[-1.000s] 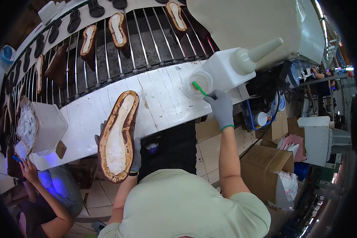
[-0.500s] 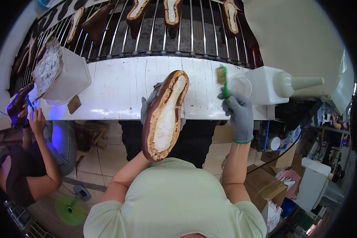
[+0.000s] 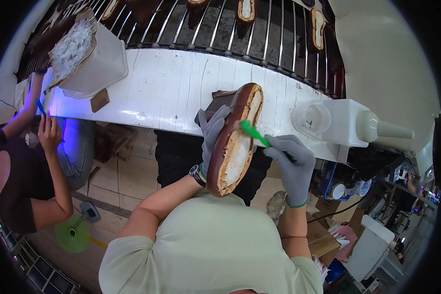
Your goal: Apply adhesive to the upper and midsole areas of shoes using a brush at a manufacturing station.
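Observation:
A brown leather shoe upper (image 3: 237,159) without an outsole stands tilted over the front edge of the white bench, its pale underside turned up and to the right. My left hand (image 3: 211,137), in a grey glove, is closed round its left side, with part of the fingers hidden behind it. My right hand (image 3: 295,164), also gloved, grips the handle of a green brush (image 3: 251,130). The brush head lies over the left rim of the underside, and its bristles look pressed to that rim. A dark flap of the shoe's leg or lining shows behind my left hand.
On the bench (image 3: 157,93) stand a clear cup (image 3: 314,119) and a white squeeze bottle (image 3: 345,125) at right, and a white bin (image 3: 110,59) at left. Beyond runs a metal roller rack (image 3: 267,34) bearing several shoe uppers. A co-worker's hand (image 3: 49,133) holds a blue tool.
My right hand has brought the green brush from beside the cup leftward onto the shoe's underside. The shoe is turned more to the right, and the whole view has shifted.

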A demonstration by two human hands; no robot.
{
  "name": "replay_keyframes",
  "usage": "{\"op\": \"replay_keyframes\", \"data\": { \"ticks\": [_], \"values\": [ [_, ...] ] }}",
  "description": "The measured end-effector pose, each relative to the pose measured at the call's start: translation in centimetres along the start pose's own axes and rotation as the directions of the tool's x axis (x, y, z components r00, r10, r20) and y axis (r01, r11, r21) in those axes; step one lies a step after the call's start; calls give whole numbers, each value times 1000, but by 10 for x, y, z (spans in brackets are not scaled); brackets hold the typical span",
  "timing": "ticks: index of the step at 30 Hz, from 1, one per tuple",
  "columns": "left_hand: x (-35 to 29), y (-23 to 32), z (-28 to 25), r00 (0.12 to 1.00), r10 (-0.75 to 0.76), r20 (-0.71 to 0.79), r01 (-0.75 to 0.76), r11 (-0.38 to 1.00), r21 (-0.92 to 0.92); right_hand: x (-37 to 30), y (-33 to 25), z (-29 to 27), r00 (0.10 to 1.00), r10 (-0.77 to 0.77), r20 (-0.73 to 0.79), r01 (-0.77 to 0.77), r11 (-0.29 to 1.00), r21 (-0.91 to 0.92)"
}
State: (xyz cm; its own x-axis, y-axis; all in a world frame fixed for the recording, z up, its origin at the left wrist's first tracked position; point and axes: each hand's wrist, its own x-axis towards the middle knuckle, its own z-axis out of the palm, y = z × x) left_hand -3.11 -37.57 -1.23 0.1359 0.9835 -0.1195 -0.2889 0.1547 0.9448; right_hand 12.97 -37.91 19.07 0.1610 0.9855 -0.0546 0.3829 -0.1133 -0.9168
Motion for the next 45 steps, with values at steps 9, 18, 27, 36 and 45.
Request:
{"op": "replay_keyframes", "data": {
  "ticks": [9, 18, 27, 36, 45],
  "values": [
    [14, 37, 14, 733, 674, 87, -649, 657, 384, -3, -3, -7, 985, 35, 172, -32, 999, -25],
    [13, 36, 19, 719, 691, 74, -651, 632, 420, 28, 37, -3, 987, 160, 6, -159, 983, -88],
    [14, 30, 22, 695, 716, 62, -660, 602, 450, 76, 74, -3, 988, 86, -129, -111, 972, -207],
    [16, 36, 22, 678, 732, 64, -677, 588, 443, 38, 32, -23, 947, 203, 249, -224, 973, 57],
    [17, 49, 29, 668, 741, 62, -697, 594, 402, 60, 62, -12, 984, 170, -53, -173, 983, -60]
  ]
}}
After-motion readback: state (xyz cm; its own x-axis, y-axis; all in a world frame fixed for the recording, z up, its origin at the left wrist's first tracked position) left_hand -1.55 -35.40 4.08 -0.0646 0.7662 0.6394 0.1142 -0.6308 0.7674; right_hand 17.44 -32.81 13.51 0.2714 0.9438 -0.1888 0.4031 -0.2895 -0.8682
